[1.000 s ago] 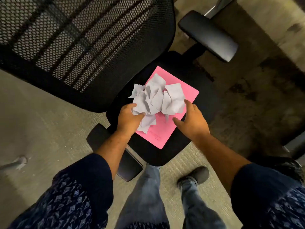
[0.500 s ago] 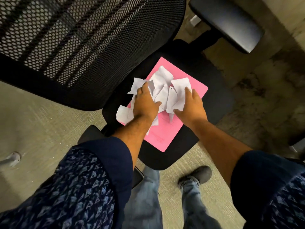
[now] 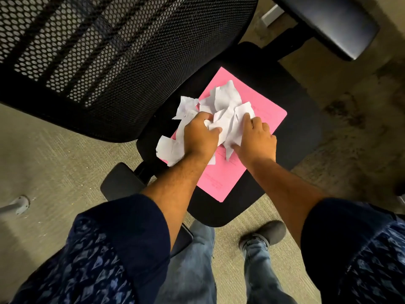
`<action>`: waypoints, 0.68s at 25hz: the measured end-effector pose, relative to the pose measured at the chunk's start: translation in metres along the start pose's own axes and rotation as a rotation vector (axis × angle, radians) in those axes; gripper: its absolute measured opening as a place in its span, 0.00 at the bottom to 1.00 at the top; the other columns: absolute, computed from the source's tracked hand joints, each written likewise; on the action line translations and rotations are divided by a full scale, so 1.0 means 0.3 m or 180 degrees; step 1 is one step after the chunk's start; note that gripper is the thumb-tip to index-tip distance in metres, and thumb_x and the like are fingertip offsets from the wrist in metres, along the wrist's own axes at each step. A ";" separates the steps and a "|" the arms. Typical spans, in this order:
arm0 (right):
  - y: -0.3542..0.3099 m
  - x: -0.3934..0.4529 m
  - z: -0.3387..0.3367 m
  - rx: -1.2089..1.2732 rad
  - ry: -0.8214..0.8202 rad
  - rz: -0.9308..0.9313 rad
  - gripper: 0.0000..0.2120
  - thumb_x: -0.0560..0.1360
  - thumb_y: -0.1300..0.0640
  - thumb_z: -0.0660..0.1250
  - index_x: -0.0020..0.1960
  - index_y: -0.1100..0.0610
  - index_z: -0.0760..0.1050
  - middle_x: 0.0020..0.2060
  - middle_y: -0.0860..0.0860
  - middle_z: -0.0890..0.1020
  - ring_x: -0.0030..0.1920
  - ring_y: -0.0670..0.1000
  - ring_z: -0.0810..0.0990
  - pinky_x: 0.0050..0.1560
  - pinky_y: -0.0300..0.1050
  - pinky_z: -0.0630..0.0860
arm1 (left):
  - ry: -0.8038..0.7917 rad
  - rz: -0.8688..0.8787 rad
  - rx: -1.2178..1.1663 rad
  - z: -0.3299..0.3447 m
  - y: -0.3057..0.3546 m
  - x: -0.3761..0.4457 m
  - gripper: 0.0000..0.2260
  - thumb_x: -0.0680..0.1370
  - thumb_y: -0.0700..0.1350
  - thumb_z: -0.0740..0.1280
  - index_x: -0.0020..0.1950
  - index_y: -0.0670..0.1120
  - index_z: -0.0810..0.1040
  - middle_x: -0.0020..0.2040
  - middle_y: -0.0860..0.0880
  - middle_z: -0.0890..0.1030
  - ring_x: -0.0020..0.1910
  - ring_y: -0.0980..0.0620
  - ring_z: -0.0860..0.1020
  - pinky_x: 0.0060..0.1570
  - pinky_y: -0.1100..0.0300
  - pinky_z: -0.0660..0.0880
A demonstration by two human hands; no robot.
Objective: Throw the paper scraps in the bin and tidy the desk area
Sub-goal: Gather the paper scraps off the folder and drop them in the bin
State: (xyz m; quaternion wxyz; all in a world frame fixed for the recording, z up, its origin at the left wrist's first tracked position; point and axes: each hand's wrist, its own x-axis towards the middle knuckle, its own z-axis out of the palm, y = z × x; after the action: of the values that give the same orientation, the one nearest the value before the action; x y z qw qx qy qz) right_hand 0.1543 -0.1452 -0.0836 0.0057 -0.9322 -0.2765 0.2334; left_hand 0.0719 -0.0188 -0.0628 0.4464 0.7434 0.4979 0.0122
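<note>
A heap of torn white paper scraps [image 3: 225, 106] lies on a pink sheet [image 3: 221, 178] on the black seat of an office chair [image 3: 291, 110]. My left hand [image 3: 200, 137] presses on the left side of the heap with its fingers curled into the scraps. On the heap's right side, my right hand [image 3: 255, 140] has its fingers closed around the bunched paper. A few scraps [image 3: 169, 150] stick out to the left of my left wrist, partly off the pink sheet. No bin is in view.
The chair's mesh backrest [image 3: 109, 51] fills the upper left. One armrest [image 3: 333, 23] is at the top right, another [image 3: 122, 183] is by my left forearm. Carpet floor surrounds the chair. My legs and a shoe [image 3: 265, 235] stand just in front of the seat.
Both hands moved inward and closed on the heap, bunching the scraps together between them. The camera came closer to the chair.
</note>
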 end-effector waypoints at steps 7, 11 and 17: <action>0.030 0.017 0.014 -0.0048 0.0353 -0.0235 0.18 0.80 0.55 0.73 0.69 0.54 0.78 0.57 0.55 0.80 0.57 0.60 0.78 0.58 0.60 0.78 | 0.0055 0.0466 0.0138 -0.088 0.000 -0.071 0.18 0.74 0.37 0.75 0.38 0.54 0.69 0.32 0.59 0.72 0.32 0.58 0.73 0.31 0.74 0.66; 0.073 0.019 0.018 0.0497 0.0484 -0.0151 0.07 0.82 0.59 0.69 0.56 0.59 0.83 0.46 0.55 0.79 0.45 0.59 0.77 0.44 0.52 0.75 | 0.0031 0.0330 0.0003 -0.147 -0.045 -0.103 0.14 0.74 0.34 0.72 0.48 0.53 0.75 0.41 0.59 0.77 0.39 0.58 0.78 0.32 0.78 0.70; 0.133 0.025 -0.061 0.3434 0.0260 0.0922 0.07 0.81 0.59 0.69 0.56 0.53 0.84 0.50 0.48 0.88 0.51 0.52 0.87 0.53 0.49 0.82 | -0.0101 -0.0159 -0.0263 -0.225 -0.089 -0.116 0.31 0.72 0.34 0.74 0.69 0.56 0.69 0.54 0.58 0.80 0.51 0.58 0.82 0.35 0.73 0.75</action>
State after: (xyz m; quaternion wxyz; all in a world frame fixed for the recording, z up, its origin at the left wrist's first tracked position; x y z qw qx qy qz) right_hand 0.1883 -0.1731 -0.0761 0.4605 -0.8339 0.0134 0.3038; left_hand 0.0036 0.0019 -0.0253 0.4847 0.7118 0.5082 0.0098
